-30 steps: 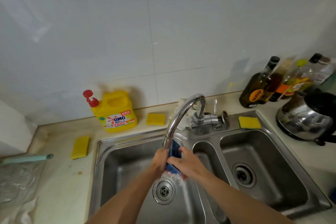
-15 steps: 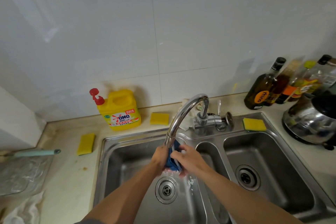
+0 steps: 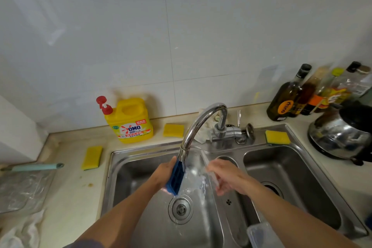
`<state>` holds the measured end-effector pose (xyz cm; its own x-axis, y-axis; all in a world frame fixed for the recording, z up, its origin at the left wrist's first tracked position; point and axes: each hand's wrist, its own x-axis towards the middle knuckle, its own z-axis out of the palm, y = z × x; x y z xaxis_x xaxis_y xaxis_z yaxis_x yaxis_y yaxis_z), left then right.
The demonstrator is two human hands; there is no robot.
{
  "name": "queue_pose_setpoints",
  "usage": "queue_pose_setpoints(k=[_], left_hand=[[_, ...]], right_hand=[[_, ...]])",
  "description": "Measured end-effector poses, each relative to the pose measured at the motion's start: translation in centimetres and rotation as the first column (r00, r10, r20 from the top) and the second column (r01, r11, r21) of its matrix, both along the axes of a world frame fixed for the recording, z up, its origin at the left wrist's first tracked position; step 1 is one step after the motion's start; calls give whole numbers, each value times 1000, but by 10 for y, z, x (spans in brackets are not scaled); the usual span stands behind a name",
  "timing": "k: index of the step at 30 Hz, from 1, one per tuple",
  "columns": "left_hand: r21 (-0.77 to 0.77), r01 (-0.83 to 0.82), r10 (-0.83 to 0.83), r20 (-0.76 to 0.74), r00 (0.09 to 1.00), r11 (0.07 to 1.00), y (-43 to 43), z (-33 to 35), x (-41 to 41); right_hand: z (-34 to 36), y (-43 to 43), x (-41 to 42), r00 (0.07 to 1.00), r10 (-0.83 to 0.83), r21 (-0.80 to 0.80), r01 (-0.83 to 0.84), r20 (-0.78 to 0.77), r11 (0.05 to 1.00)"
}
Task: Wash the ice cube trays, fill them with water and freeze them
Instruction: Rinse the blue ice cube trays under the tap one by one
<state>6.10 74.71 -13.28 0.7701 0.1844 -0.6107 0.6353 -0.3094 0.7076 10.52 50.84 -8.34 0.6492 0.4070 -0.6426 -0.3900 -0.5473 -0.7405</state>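
Head view, centre of frame: the blue ice cube tray (image 3: 175,176) stands on edge under the running tap (image 3: 201,125), above the left sink basin (image 3: 128,177). The left hand (image 3: 161,175) clasps it with curled fingers. The right hand (image 3: 227,177) grips what looks like a clear lid (image 3: 209,169). This looks like the rinsing step. Filling next calls for turning the cells upward.

The faucet spout (image 3: 198,125) hangs over the left basin (image 3: 128,177) and bars the way from above. The far part of the right basin (image 3: 291,175) is free; kettle (image 3: 340,135) and bottles (image 3: 308,96) crowd the counter (image 3: 299,124) beside it.
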Motion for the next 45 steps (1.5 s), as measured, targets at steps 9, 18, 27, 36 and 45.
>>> queue_pose_setpoints(k=[9,18,27,36,45], left_hand=[[-131,-218,224,28,974,967,-30,-5,11],[-571,-517,549,-135,825,637,-41,3,10],[-532,-550,606,-85,791,643,-57,2,-11],[-534,-601,676,-73,733,595,-80,-1,-28],[-551,-577,646,-87,758,603,-82,3,-31]], right_hand=[[-15,-31,-17,888,363,-415,-228,282,881],[-38,-112,-35,752,607,-666,-318,256,675],[-63,-169,-73,608,749,-684,-430,262,589],[-70,-192,-92,414,896,-832,-432,160,348],[-63,-194,-93,535,814,-786,-394,225,476]])
